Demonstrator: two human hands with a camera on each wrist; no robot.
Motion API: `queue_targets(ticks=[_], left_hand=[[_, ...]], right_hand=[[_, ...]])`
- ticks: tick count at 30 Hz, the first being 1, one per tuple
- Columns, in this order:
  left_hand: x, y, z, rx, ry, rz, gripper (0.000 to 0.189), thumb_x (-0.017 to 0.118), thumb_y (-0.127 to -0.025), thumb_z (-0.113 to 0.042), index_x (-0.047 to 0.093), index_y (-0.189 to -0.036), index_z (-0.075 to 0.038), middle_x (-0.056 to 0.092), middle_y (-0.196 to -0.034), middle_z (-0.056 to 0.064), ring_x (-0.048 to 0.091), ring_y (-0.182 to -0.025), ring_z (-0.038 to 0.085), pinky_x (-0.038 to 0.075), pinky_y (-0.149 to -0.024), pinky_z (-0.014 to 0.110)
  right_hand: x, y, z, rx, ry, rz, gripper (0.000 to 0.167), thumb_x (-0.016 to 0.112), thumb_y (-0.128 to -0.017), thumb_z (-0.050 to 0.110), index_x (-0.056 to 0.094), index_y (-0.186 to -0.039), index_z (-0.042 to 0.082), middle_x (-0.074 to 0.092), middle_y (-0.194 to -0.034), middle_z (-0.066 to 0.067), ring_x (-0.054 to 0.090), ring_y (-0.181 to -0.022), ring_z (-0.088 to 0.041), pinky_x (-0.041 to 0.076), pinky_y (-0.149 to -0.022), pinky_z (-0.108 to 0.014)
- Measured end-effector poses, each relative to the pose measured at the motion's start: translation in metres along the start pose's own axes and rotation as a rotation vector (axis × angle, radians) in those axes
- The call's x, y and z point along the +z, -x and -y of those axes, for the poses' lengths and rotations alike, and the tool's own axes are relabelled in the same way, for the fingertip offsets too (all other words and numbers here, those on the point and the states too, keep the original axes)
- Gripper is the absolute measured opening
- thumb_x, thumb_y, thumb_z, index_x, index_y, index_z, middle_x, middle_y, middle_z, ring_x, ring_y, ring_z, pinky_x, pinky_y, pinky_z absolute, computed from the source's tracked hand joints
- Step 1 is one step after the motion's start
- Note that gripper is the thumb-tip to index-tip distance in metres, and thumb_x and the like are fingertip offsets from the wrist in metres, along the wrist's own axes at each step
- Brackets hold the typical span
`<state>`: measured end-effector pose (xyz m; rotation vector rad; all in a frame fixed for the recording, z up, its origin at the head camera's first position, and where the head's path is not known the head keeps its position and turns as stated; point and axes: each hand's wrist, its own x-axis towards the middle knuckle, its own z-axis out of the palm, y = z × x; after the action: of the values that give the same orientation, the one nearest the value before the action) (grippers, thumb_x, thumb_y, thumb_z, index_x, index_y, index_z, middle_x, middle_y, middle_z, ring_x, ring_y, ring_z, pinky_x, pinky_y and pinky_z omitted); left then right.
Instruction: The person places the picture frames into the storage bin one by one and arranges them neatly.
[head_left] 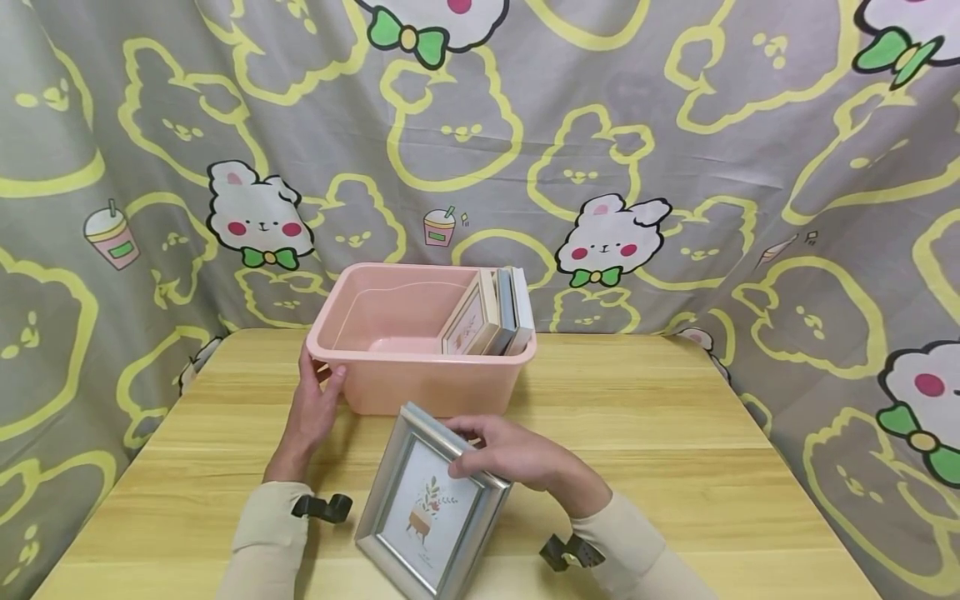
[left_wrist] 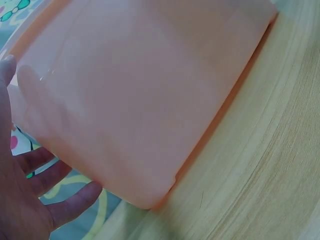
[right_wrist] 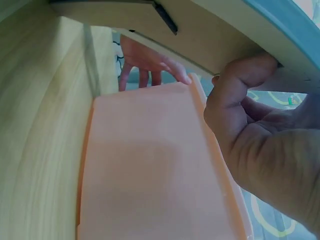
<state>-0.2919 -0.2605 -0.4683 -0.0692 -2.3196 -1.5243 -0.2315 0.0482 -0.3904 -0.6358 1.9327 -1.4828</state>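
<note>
A silver picture frame (head_left: 397,500), tilted above the near side of the table, shows a potted plant print. My right hand (head_left: 510,454) pinches its upper right edge, thumb on the front and fingers on the back. In the right wrist view, a bent finger presses the frame's brown backing (right_wrist: 200,45). Behind it stands a pink plastic bin (head_left: 420,383). My left hand (head_left: 311,408) touches the bin's near left corner, thumb on the front wall below the rim. The left wrist view shows its fingers (left_wrist: 75,205) spread and fairly straight along the bin's side.
Several picture frames (head_left: 487,317) lean upright inside the bin at its right end. The bin stands on a wooden table (head_left: 660,450). A grey cartoon-patterned curtain (head_left: 480,150) hangs close behind the table and along both sides.
</note>
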Motion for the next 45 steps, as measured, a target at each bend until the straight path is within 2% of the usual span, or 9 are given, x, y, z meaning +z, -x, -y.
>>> queue_targets(ticks=[5, 7, 12, 16, 20, 24, 29, 36, 45], left_hand=[[-0.003, 0.008, -0.026, -0.018, 0.008, 0.020, 0.072, 0.046, -0.102, -0.024, -0.002, -0.156, -0.022, 0.037, -0.145, 0.026, 0.045, -0.128, 0.043, 0.051, -0.092, 0.050], [-0.004, 0.007, -0.026, -0.027, 0.005, 0.023, 0.073, 0.046, -0.102, -0.023, -0.002, -0.156, -0.020, 0.036, -0.146, 0.026, 0.044, -0.129, 0.043, 0.050, -0.093, 0.049], [-0.001, 0.000, -0.001, -0.026, -0.008, 0.017, 0.074, 0.047, -0.102, -0.029, -0.004, -0.156, -0.030, 0.036, -0.148, 0.021, 0.044, -0.130, 0.040, 0.048, -0.093, 0.052], [-0.003, 0.002, -0.010, -0.039, 0.009, 0.028, 0.074, 0.047, -0.102, -0.026, -0.003, -0.156, -0.027, 0.036, -0.147, 0.024, 0.044, -0.129, 0.042, 0.048, -0.092, 0.053], [-0.005, 0.008, -0.030, -0.050, -0.014, 0.035, 0.072, 0.046, -0.102, -0.025, -0.002, -0.156, -0.022, 0.037, -0.146, 0.025, 0.045, -0.129, 0.042, 0.051, -0.090, 0.040], [-0.006, 0.012, -0.040, -0.046, -0.013, 0.037, 0.071, 0.044, -0.103, -0.026, -0.002, -0.156, -0.020, 0.035, -0.145, 0.027, 0.044, -0.129, 0.043, 0.050, -0.093, 0.047], [-0.005, 0.012, -0.041, -0.036, 0.022, 0.032, 0.071, 0.045, -0.102, -0.024, -0.001, -0.156, -0.020, 0.035, -0.144, 0.029, 0.043, -0.129, 0.045, 0.045, -0.095, 0.062], [-0.005, 0.012, -0.038, -0.039, 0.019, 0.032, 0.072, 0.045, -0.102, -0.023, -0.002, -0.156, -0.020, 0.036, -0.145, 0.029, 0.044, -0.129, 0.044, 0.046, -0.095, 0.059], [-0.005, 0.012, -0.040, -0.032, 0.008, 0.033, 0.071, 0.045, -0.102, -0.023, -0.002, -0.156, -0.019, 0.036, -0.144, 0.030, 0.043, -0.129, 0.045, 0.046, -0.094, 0.060]], right_hand=[[0.001, 0.004, 0.005, -0.013, 0.041, -0.022, 0.055, 0.067, -0.080, 0.013, 0.054, -0.133, 0.012, 0.056, -0.106, -0.011, 0.065, -0.086, -0.018, 0.060, -0.071, -0.037], [0.002, 0.006, 0.006, -0.016, 0.048, -0.030, 0.053, 0.067, -0.080, 0.013, 0.055, -0.132, 0.013, 0.056, -0.105, -0.011, 0.065, -0.086, -0.018, 0.060, -0.070, -0.037], [0.003, 0.010, 0.009, -0.014, 0.049, -0.053, 0.052, 0.068, -0.080, 0.013, 0.056, -0.131, 0.016, 0.055, -0.101, -0.011, 0.065, -0.085, -0.018, 0.060, -0.070, -0.037], [0.003, 0.013, 0.011, -0.005, 0.052, -0.074, 0.054, 0.068, -0.080, 0.013, 0.054, -0.132, 0.017, 0.053, -0.099, -0.011, 0.065, -0.083, -0.019, 0.060, -0.067, -0.039], [0.003, 0.016, 0.013, -0.008, 0.047, -0.090, 0.058, 0.067, -0.080, 0.012, 0.051, -0.135, 0.016, 0.052, -0.096, -0.010, 0.065, -0.080, -0.019, 0.060, -0.065, -0.039], [0.001, 0.018, 0.014, -0.016, 0.045, -0.108, 0.060, 0.067, -0.079, 0.012, 0.049, -0.136, 0.016, 0.052, -0.093, -0.009, 0.064, -0.078, -0.018, 0.059, -0.064, -0.038], [0.000, 0.022, 0.014, -0.019, 0.030, -0.129, 0.063, 0.068, -0.078, 0.011, 0.048, -0.137, 0.014, 0.052, -0.093, -0.009, 0.063, -0.077, -0.019, 0.058, -0.063, -0.037], [-0.001, 0.025, 0.016, -0.032, -0.025, -0.152, 0.069, 0.067, -0.077, 0.008, 0.042, -0.141, 0.010, 0.055, -0.104, -0.016, 0.064, -0.080, -0.020, 0.059, -0.066, -0.039], [-0.008, 0.029, 0.018, -0.058, -0.062, -0.182, 0.076, 0.065, -0.078, 0.008, 0.032, -0.147, 0.013, 0.055, -0.117, -0.025, 0.066, -0.088, -0.021, 0.059, -0.070, -0.040]])
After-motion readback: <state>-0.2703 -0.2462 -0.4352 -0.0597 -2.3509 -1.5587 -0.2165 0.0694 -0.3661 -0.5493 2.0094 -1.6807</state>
